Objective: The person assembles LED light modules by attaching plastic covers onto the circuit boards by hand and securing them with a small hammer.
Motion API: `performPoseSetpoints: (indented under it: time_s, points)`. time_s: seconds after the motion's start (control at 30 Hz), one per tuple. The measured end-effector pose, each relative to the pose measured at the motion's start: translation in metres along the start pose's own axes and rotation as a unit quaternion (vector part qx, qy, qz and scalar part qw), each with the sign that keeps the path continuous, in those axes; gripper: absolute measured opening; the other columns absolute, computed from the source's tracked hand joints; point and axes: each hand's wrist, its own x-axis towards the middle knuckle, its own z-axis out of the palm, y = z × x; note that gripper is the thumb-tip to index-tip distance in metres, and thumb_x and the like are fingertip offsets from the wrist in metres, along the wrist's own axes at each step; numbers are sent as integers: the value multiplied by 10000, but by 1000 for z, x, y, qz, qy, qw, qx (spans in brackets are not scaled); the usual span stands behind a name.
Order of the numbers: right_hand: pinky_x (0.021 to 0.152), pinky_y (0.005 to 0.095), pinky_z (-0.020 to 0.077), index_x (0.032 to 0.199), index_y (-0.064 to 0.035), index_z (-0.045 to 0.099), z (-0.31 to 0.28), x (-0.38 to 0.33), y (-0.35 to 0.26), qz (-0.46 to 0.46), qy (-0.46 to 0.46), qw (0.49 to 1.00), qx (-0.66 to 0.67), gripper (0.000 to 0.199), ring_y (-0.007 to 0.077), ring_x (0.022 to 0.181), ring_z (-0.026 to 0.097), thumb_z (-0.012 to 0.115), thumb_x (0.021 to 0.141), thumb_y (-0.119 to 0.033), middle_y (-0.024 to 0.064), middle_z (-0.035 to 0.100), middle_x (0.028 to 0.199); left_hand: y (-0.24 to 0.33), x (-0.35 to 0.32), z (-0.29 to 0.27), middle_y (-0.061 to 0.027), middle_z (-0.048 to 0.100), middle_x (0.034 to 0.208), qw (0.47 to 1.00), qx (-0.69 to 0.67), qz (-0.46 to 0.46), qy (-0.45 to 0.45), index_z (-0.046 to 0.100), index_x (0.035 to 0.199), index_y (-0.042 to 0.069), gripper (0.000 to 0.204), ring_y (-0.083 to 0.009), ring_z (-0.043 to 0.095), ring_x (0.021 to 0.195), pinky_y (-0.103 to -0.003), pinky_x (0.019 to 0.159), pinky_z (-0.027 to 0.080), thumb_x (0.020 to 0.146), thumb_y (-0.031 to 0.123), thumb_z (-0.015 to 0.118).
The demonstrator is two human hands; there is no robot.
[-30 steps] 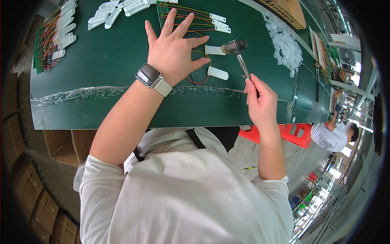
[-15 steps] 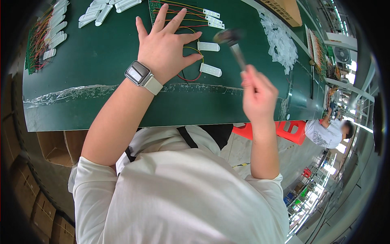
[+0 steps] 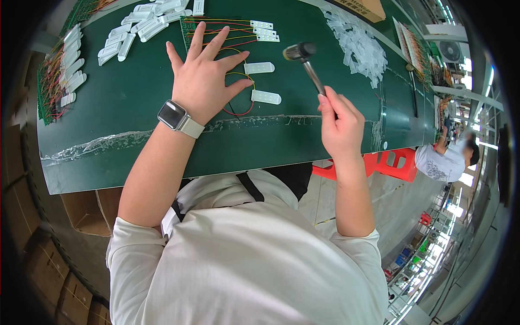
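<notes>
My left hand (image 3: 203,81) lies with its fingers spread over red and yellow wires and a green circuit board (image 3: 188,26) that is mostly hidden beneath it. My right hand (image 3: 341,120) grips the handle of a small mallet (image 3: 313,73), its dark, round head raised to the right of the wired pieces. By my left thumb sits one white light module (image 3: 266,97), and another white module (image 3: 260,67) lies just beyond it near the forefinger. Farther back, several small white LED boards (image 3: 264,31) rest at the ends of more wires.
Loose white plastic housings (image 3: 143,24) are piled at the back left. Wired white modules (image 3: 70,73) stand along the left edge. Translucent plastic pieces (image 3: 360,49) spread at the back right near a cardboard box (image 3: 363,8). Red stools (image 3: 398,164) and another person (image 3: 447,157) are beyond the table's right.
The mallet, blurred before, is now sharper and farther right of the white modules. My left hand keeps its spread position over the wires. The whole view has shifted slightly.
</notes>
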Motion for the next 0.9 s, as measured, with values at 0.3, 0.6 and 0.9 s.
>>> performPoseSetpoints:
  time_s: [0.3, 0.6, 0.9]
  points:
    - [568, 393, 502, 1070, -84, 744, 8, -1, -10, 3, -49, 998, -31, 158, 289, 642, 641, 717, 968, -201, 84, 658, 759, -11, 6, -11, -13, 645, 1454, 984, -96, 142, 36, 764, 1265, 214, 404, -328, 449, 1483, -694, 1201, 228, 883, 342, 795]
    - [705, 404, 543, 1165, -134, 756, -27, -39, 65, 124, 55, 970, -200, 235, 299, 828, 696, 660, 1012, -283, 50, 705, 948, 10, -12, -13, 30, 545, 1551, 980, -15, 172, -102, 600, 1461, 187, 699, -247, 423, 1497, -576, 1245, 275, 884, 571, 695]
    - [911, 427, 505, 1233, -118, 763, -24, -45, 94, 44, 128, 967, -213, 282, 295, 1050, 621, 728, 968, -210, 81, 691, 1116, -23, -12, -163, -201, 672, 1343, 907, -314, 255, 121, 638, 1327, -52, 440, -386, 579, 1346, -601, 1149, 401, 964, 189, 696]
